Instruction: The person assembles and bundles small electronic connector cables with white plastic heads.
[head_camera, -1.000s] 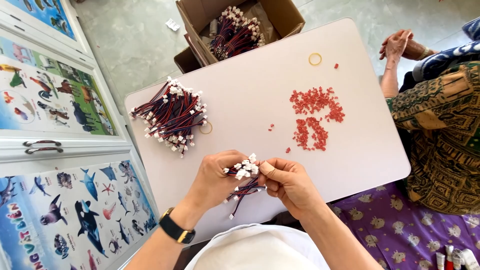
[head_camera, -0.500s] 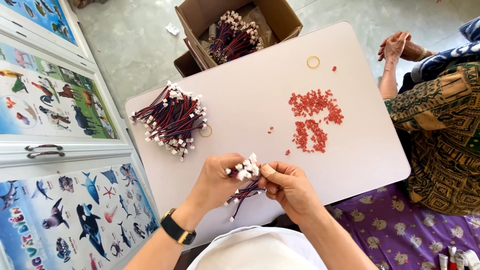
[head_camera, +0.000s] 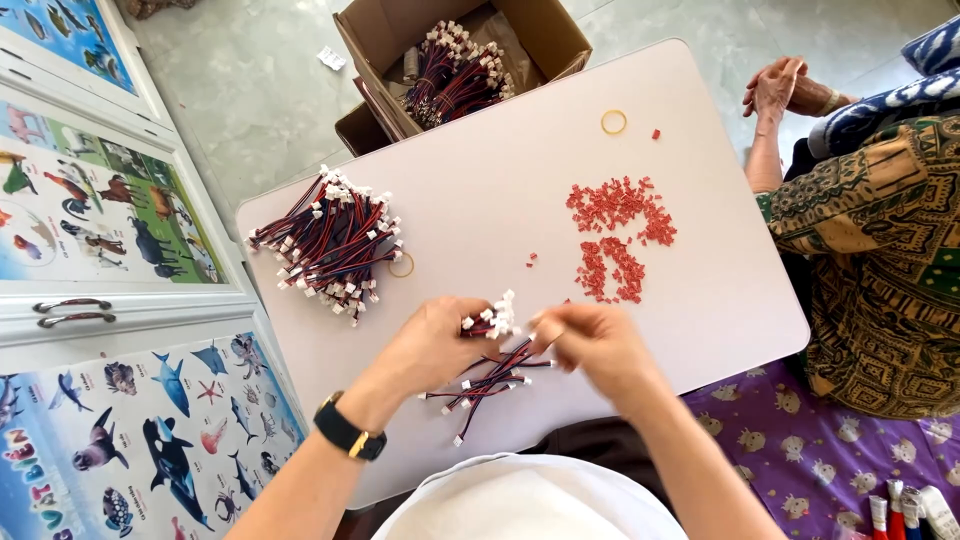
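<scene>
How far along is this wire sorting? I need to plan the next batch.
Looks done: a pile of red-and-black wire leads lies on the table. In hand: the left hand holds a small bunch of leads while the right hand works at its white ends. Seemingly left: the cardboard box holds more leads, and loose red pieces remain.

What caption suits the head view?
Two bare hands, left hand and right hand, hold a bundle of red-black wires with white connectors over a pale table.
</scene>
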